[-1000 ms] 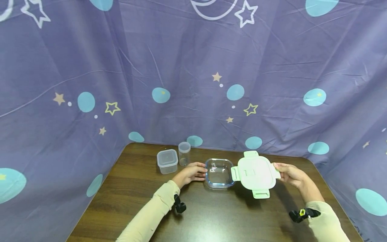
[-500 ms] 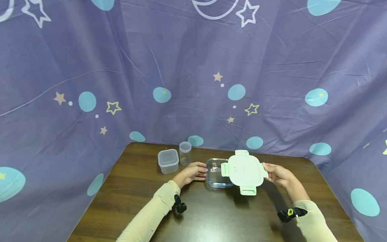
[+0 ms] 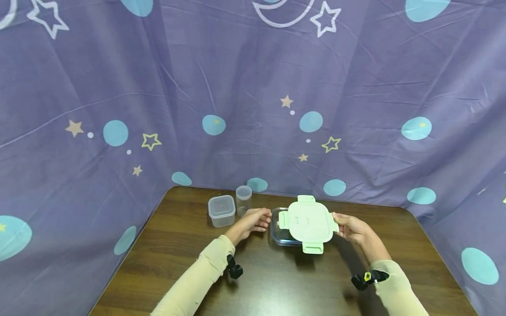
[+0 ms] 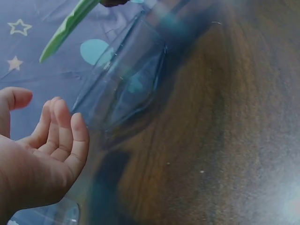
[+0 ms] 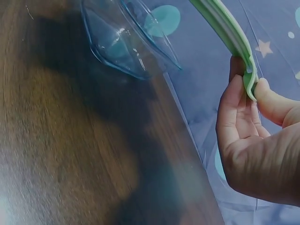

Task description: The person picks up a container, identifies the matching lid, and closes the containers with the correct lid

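Note:
A pale green lid (image 3: 310,221) with a flap on each side hangs above the square glass container (image 3: 279,237), covering much of it in the head view. My right hand (image 3: 353,229) pinches the lid's right flap between thumb and fingers; the right wrist view shows the lid (image 5: 229,35) edge-on, apart from the glass container (image 5: 119,47). Beside the container's left wall is my left hand (image 3: 253,223), fingers loosely bent and holding nothing. In the left wrist view a small gap lies between the left hand (image 4: 47,154) and the glass container (image 4: 126,75).
A small clear plastic box with a lid (image 3: 222,211) stands at the back left of the brown wooden table (image 3: 253,281). Next to it is a clear round jar (image 3: 243,199), partly behind my left hand. A purple patterned cloth (image 3: 253,87) hangs behind the table.
My right hand has carried the lid left, from beside the glass container to above it. The left fingers have come off the container's left rim and bent a little.

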### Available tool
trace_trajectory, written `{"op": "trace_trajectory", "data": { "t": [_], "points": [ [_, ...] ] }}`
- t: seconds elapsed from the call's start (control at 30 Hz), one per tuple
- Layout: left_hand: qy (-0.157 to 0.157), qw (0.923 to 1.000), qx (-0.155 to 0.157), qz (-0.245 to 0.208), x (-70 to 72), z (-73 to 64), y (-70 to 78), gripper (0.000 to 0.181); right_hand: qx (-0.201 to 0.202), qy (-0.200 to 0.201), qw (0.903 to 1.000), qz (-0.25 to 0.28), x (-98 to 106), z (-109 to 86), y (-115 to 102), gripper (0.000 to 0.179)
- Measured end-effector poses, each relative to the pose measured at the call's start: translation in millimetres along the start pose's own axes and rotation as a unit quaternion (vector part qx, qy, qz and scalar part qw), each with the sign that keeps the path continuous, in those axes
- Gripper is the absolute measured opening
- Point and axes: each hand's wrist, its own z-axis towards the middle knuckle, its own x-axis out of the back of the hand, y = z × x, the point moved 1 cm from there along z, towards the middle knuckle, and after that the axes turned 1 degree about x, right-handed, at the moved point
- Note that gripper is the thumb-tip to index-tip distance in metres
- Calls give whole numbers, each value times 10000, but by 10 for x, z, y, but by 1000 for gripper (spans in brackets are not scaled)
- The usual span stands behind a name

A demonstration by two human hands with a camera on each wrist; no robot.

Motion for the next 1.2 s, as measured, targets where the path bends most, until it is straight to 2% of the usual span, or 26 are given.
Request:
{"op": "trace_trajectory", "data": {
  "t": [0.13, 0.3, 0.6, 0.8, 0.9, 1.0, 1.2],
  "points": [
    [-197, 9995, 4, 258, -19, -41, 72, 30, -4, 97, 9999, -46, -46, 57, 20, 36],
    [-304, 9989, -10, 344, -36, -68, 87, 24, -18, 107, 9999, -17, -115, 142, 50, 39],
    [-230, 9991, 5, 367, -13, -73, 24, 11, -194, 535, 9984, -40, -218, 270, 121, 42],
    [17, 9995, 22, 317, 40, -71, -45, 4, -194, 588, 9957, -693, -294, 335, 105, 38],
    [79, 9995, 25, 292, 63, -64, -73, 4, -173, 890, 9902, -1062, -350, 355, 91, 26],
    [79, 9996, 54, 255, 76, -66, -75, 4, -170, 1337, 9800, -1462, -415, 368, 86, 15],
    [109, 9996, 180, 177, 96, -84, -67, 5, -77, 1901, 9577, -2157, -533, 414, 108, 47]
  ]
}}
